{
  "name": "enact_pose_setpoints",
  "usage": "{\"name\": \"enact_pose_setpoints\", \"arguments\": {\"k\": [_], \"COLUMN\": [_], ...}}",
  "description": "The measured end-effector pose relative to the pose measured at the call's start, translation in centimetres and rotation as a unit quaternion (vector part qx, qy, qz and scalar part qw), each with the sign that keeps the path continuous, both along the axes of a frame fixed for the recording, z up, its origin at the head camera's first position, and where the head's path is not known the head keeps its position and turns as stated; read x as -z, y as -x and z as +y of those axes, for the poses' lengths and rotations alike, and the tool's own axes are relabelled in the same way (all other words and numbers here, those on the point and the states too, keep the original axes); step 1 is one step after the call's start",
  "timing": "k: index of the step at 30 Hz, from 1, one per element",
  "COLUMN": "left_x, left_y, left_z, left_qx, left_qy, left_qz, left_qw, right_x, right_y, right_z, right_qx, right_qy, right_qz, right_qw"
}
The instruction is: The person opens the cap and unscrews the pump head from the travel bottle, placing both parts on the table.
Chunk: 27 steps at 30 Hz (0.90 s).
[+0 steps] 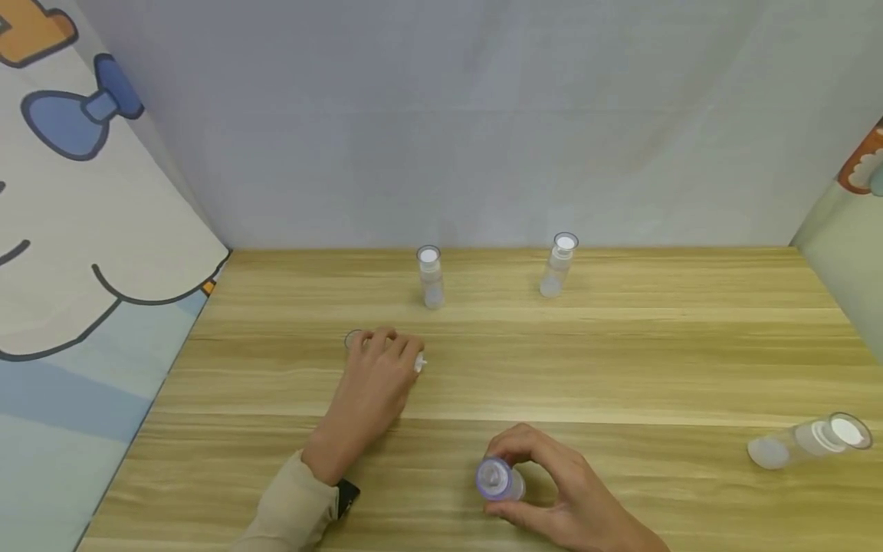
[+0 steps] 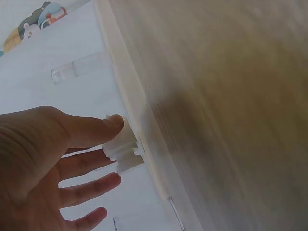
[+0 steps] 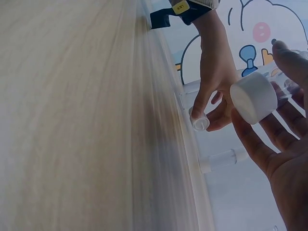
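My left hand (image 1: 375, 376) reaches over the table and pinches a small white pump head (image 2: 122, 144) between thumb and fingers. Just beyond those fingers a clear cap (image 1: 353, 339) is partly hidden by the hand; its clear wall also shows low in the left wrist view. Nearer the front, my right hand (image 1: 559, 483) grips a small clear bottle (image 1: 494, 478), thumb on one side and fingers on the other. From above, its round rim looks purplish. The right wrist view shows a white base (image 3: 254, 98) on this bottle.
Two clear-and-white pump bottles stand at the back, one left (image 1: 431, 280) and one right (image 1: 556, 267). Another pump bottle (image 1: 807, 442) stands at the far right. A pale cloth wall (image 1: 483, 130) rises behind the wooden table (image 1: 655, 368).
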<state>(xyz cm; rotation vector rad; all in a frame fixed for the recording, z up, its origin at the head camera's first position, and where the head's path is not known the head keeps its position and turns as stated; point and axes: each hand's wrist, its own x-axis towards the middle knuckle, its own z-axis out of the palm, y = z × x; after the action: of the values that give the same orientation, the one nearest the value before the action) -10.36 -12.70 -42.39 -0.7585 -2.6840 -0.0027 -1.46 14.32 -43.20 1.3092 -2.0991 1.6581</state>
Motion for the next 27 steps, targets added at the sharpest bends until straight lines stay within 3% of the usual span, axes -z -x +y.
{"name": "enact_pose_setpoints", "arguments": {"k": [16, 27], "left_x": [0.17, 0.41], "left_y": [0.13, 0.27], "left_z": [0.07, 0.05], "left_qx": [-0.017, -0.015], "left_qy": [0.002, 0.003], "left_qz": [-0.025, -0.022], "left_qw": [0.9995, 0.9996], "right_x": [-0.04, -0.04], "right_y": [-0.01, 0.03], "right_z": [0.05, 0.07], "right_qx": [0.002, 0.002], "right_qy": [-0.001, -0.002], "right_qz": [0.01, 0.016], "right_qw": [1.0, 1.0]}}
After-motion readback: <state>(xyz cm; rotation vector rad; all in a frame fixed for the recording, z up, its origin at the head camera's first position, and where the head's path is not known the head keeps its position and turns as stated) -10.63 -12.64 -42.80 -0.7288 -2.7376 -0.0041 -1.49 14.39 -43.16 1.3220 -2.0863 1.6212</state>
